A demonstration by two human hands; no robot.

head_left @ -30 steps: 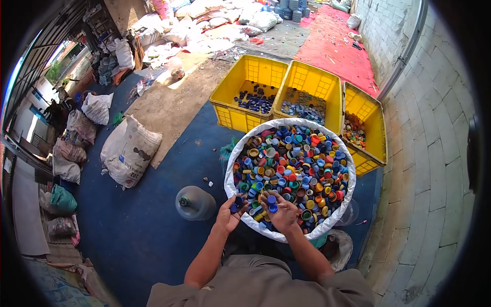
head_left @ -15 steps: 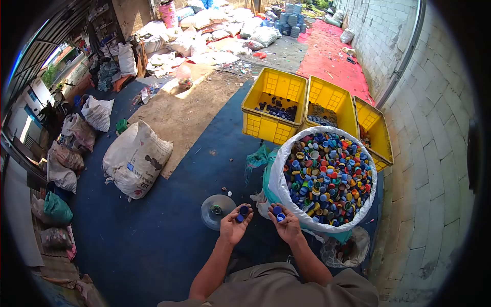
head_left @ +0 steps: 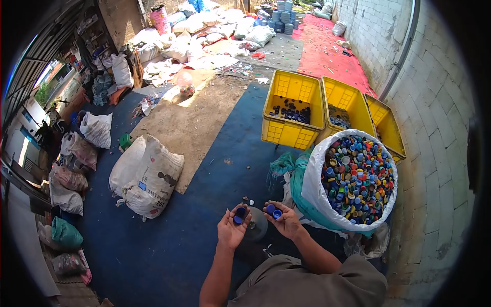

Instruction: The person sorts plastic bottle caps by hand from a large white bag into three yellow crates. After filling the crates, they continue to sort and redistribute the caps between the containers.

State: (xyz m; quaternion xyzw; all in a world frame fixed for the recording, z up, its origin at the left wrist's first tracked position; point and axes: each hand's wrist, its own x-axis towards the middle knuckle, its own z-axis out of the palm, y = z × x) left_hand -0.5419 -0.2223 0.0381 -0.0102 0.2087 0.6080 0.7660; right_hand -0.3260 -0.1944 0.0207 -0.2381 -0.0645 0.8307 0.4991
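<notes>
Dark blue bottle caps [head_left: 239, 219] rest in the upturned fingers of my left hand [head_left: 232, 233], which curl around them. Opposite it, my right hand [head_left: 289, 225] holds more blue bottle caps [head_left: 276, 214], one showing its pale inside. A narrow gap separates the two hands. Just right of my right hand stands a big white-lined sack [head_left: 310, 192] heaped with bottle caps [head_left: 358, 179] of many colours. Between and below my hands is a round, clear plastic piece [head_left: 257, 231], partly covered by them.
Three yellow crates [head_left: 293, 134] stand beyond the sack, with caps in the bottoms of at least two. A full white sack [head_left: 146, 176] sits on the blue floor sheet [head_left: 169, 256] to the left. A block wall [head_left: 429, 169] bounds the right side.
The view has swung, so the crates and cap sack sit farther right in it. My hands have come slightly closer together, both still holding blue caps.
</notes>
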